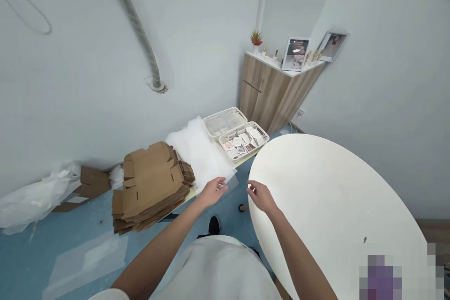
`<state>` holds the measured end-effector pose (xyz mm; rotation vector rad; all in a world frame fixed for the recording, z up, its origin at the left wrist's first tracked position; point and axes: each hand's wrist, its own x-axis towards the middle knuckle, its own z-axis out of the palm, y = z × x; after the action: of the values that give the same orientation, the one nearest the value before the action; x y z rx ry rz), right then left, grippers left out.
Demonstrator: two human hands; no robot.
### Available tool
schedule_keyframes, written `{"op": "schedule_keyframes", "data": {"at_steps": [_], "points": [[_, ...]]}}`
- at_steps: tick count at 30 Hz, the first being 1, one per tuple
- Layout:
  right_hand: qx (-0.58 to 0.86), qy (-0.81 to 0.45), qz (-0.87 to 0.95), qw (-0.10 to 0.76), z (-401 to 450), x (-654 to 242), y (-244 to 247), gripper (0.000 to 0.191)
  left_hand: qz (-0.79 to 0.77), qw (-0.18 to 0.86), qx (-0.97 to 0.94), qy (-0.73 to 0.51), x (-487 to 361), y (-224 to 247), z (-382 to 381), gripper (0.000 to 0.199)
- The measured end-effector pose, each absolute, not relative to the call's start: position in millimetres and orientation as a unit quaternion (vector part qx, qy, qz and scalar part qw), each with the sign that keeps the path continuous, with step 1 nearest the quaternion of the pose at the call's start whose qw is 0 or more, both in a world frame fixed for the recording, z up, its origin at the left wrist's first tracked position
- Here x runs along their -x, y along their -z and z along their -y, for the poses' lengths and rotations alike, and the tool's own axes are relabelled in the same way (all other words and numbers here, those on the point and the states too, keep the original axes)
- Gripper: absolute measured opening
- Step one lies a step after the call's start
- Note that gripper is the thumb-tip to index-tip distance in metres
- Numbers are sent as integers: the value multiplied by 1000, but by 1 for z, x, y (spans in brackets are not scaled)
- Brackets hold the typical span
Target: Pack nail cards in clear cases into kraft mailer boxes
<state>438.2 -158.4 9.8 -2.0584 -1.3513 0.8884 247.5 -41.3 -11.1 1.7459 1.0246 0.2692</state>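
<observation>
My left hand (213,191) is held out with its fingers apart and slightly curled, nothing visible in them. It hovers by the front edge of a stack of white foam sheets (206,154), where a thin translucent sheet juts out; I cannot tell if it touches that sheet. My right hand (260,196) is at the left rim of a round white table (326,187), fingers bent and parted, holding nothing that I can see. Left of the foam lies a pile of flattened brown cardboard boxes (153,180). Behind it, a white basket (246,157) contains small printed packets or cards.
A second white basket (207,124) stands beside the first. A wooden cabinet (269,91) with picture frames (295,55) and a small plant (256,40) fills the corner. Plastic bags (38,197) and a cardboard box (93,182) lie on the blue floor at left.
</observation>
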Motion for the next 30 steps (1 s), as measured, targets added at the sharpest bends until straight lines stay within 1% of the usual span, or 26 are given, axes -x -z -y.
{"op": "schedule_keyframes", "data": {"at_steps": [6, 12, 17, 20, 23, 26, 30], "points": [[804, -273, 464, 253, 94, -417, -6, 37, -428, 505, -741, -112, -229, 11, -25, 42], [825, -259, 423, 271, 55, -434, 2, 36, -392, 529, -748, -84, -248, 9, -65, 48], [813, -304, 388, 310, 17, -469, 24, 40, -396, 580, -709, -59, -279, 18, -89, 48], [806, -340, 366, 317, -13, -487, 45, 43, -412, 605, -680, -47, -303, 24, -108, 46], [803, -342, 371, 319, -45, -503, 65, 46, -439, 625, -644, -33, -337, 33, -133, 48], [809, -326, 376, 312, -70, -517, 81, 46, -472, 634, -612, -19, -374, 49, -156, 53], [809, -329, 380, 305, -88, -527, 98, 46, -534, 664, -523, 8, -407, 78, -170, 66]]}}
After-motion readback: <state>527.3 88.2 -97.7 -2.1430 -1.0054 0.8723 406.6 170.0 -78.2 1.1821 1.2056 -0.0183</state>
